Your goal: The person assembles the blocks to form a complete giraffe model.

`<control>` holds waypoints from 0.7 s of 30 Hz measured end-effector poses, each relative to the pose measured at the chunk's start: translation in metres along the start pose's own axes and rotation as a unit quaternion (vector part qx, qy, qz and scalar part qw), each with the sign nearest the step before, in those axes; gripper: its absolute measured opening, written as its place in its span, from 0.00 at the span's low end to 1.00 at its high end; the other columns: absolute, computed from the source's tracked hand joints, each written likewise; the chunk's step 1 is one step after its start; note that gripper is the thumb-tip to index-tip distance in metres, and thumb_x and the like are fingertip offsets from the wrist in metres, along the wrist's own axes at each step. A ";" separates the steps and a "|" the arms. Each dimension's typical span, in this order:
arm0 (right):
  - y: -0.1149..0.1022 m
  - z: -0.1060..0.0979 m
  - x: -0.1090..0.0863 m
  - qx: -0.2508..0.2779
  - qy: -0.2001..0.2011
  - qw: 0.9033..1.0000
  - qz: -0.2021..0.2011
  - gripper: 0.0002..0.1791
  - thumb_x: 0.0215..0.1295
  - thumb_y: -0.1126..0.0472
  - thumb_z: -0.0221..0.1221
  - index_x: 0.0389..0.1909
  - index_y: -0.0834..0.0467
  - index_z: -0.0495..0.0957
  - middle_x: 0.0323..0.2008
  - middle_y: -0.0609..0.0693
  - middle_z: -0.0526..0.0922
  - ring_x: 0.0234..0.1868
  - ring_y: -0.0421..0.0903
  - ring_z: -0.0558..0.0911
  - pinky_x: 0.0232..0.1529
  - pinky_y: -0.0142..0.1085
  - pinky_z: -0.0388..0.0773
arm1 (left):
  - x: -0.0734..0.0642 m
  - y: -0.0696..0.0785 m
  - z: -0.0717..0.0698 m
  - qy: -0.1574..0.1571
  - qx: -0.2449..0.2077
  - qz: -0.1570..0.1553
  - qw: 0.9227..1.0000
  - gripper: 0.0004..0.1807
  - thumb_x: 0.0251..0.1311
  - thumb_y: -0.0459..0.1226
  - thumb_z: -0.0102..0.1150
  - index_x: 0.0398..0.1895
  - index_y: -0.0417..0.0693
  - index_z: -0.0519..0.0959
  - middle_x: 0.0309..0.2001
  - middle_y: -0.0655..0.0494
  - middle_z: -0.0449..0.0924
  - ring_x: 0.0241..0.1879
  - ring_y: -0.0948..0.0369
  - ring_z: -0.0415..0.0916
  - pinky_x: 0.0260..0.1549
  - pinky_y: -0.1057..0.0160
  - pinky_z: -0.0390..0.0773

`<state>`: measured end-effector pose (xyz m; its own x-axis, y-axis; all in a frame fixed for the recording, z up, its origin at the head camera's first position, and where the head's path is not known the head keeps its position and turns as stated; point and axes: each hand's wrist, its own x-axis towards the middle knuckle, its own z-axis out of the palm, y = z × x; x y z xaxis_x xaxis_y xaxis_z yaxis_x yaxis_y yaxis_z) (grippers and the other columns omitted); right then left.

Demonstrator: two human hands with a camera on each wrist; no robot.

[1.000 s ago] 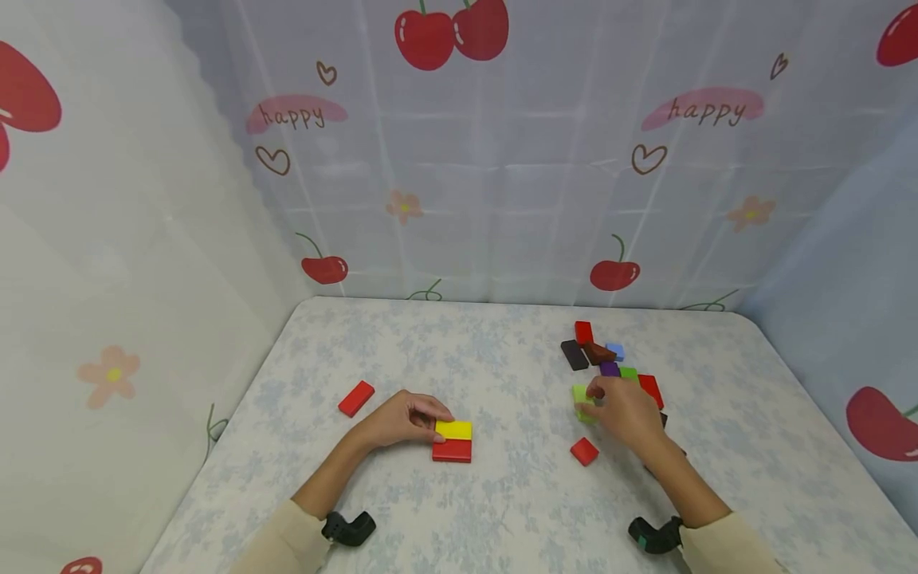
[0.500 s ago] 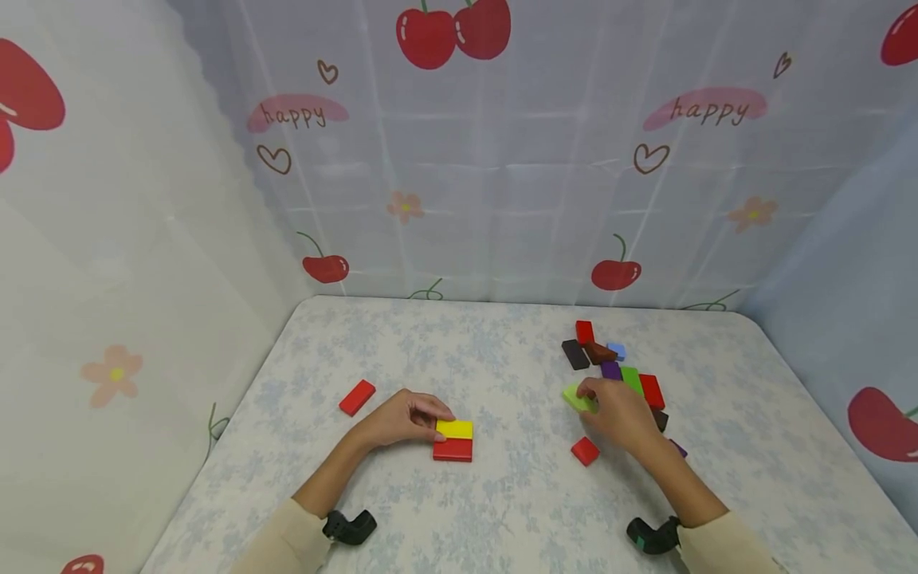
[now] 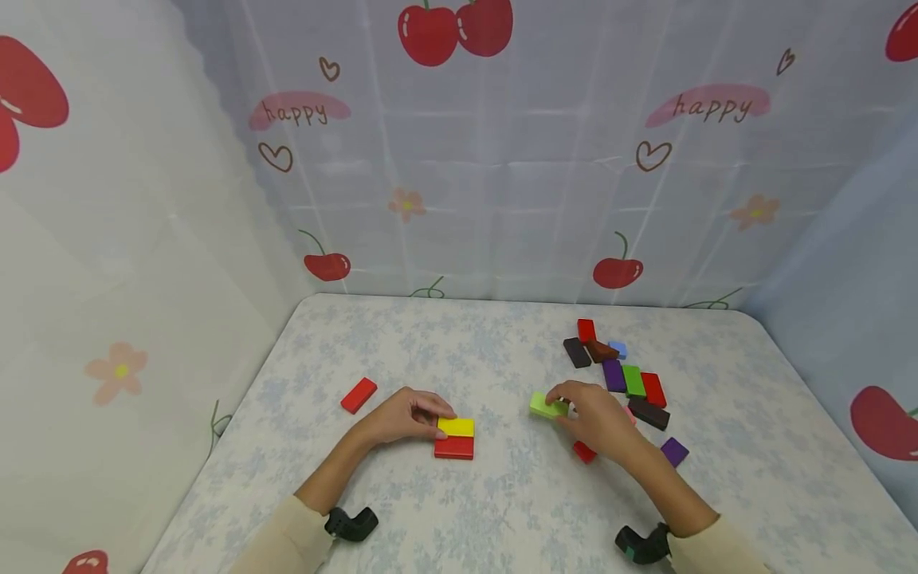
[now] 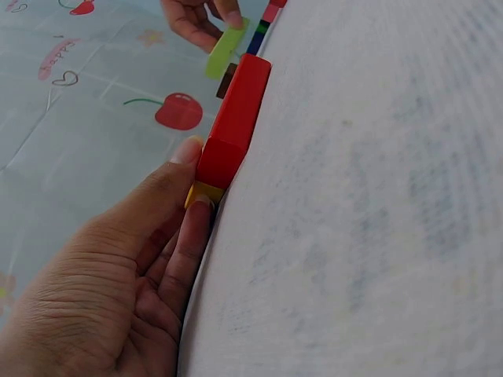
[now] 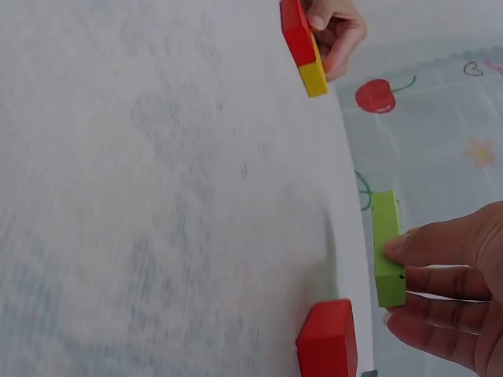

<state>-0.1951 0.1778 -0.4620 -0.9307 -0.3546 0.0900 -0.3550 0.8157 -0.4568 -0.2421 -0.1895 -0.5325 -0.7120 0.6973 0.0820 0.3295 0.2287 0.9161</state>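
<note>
My left hand (image 3: 409,416) pinches a yellow block (image 3: 456,427) between thumb and fingers. Right up against it on the near side lies a red block (image 3: 454,448), which the left wrist view also shows in front of the thumb. A light green block (image 5: 388,250) is held above the table by my right hand (image 3: 598,421), thumb on one face and fingers on the other. Below that hand in the head view, a small red block (image 3: 584,452) is partly covered by it.
Loose blocks lie at the right: purple (image 3: 613,375), green (image 3: 634,381), red (image 3: 653,389), dark brown (image 3: 649,413) and several others. A single red block (image 3: 358,395) lies left of my left hand. Printed curtains (image 3: 502,183) stand behind the table (image 3: 459,343).
My right hand has taken the light green block off the table beside the other blocks and carried it left, toward the yellow block. The left hand has stayed in place.
</note>
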 end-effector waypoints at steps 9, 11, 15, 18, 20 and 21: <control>-0.030 0.019 0.003 -0.007 -0.008 0.999 -0.040 0.16 0.54 0.69 0.74 0.42 0.52 0.86 0.45 0.46 0.87 0.41 0.45 0.83 0.45 0.42 0.83 | 0.000 -0.001 0.000 -0.002 -0.010 -0.001 1.000 0.18 0.57 0.38 0.75 0.52 0.54 0.88 0.49 0.58 0.86 0.38 0.59 0.80 0.36 0.65 0.81; -0.035 0.023 0.005 -0.004 -0.013 0.999 -0.052 0.16 0.54 0.69 0.75 0.42 0.52 0.86 0.45 0.46 0.87 0.41 0.43 0.83 0.45 0.42 0.83 | 0.000 -0.001 0.000 -0.001 -0.006 -0.001 1.000 0.18 0.56 0.38 0.75 0.52 0.54 0.88 0.49 0.58 0.86 0.39 0.59 0.80 0.36 0.65 0.81; -0.043 0.031 0.009 -0.001 -0.032 0.998 -0.062 0.16 0.54 0.69 0.74 0.44 0.53 0.87 0.46 0.46 0.87 0.43 0.43 0.83 0.48 0.41 0.83 | 0.000 -0.001 0.000 -0.002 -0.001 0.001 1.000 0.18 0.56 0.38 0.75 0.52 0.53 0.88 0.49 0.57 0.86 0.39 0.60 0.80 0.36 0.65 0.81; -0.049 0.036 0.012 0.004 -0.041 0.997 -0.072 0.17 0.55 0.69 0.74 0.46 0.54 0.87 0.46 0.47 0.87 0.45 0.45 0.84 0.49 0.43 0.82 | 0.001 -0.001 0.000 -0.003 -0.002 0.003 1.000 0.18 0.57 0.37 0.75 0.52 0.51 0.88 0.50 0.56 0.86 0.39 0.60 0.80 0.36 0.65 0.81; -0.051 0.039 0.013 0.007 -0.044 0.996 -0.083 0.17 0.55 0.69 0.73 0.46 0.56 0.87 0.46 0.47 0.87 0.47 0.46 0.84 0.51 0.44 0.82 | 0.001 -0.001 -0.001 -0.003 -0.004 0.001 1.000 0.18 0.57 0.37 0.75 0.52 0.51 0.88 0.50 0.55 0.86 0.40 0.60 0.80 0.37 0.65 0.81; -0.053 0.040 0.014 0.009 -0.044 0.995 -0.087 0.16 0.55 0.69 0.73 0.46 0.56 0.87 0.46 0.47 0.87 0.47 0.46 0.84 0.51 0.45 0.81 | 0.001 -0.001 -0.001 -0.003 -0.005 -0.001 1.000 0.18 0.57 0.37 0.75 0.52 0.51 0.88 0.50 0.56 0.86 0.40 0.60 0.80 0.37 0.65 0.81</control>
<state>-0.1861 0.1114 -0.4720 -0.8432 -0.5298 0.0913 -0.5084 0.7304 -0.4562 -0.2437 -0.1896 -0.5334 -0.7088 0.7010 0.0781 0.3223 0.2235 0.9199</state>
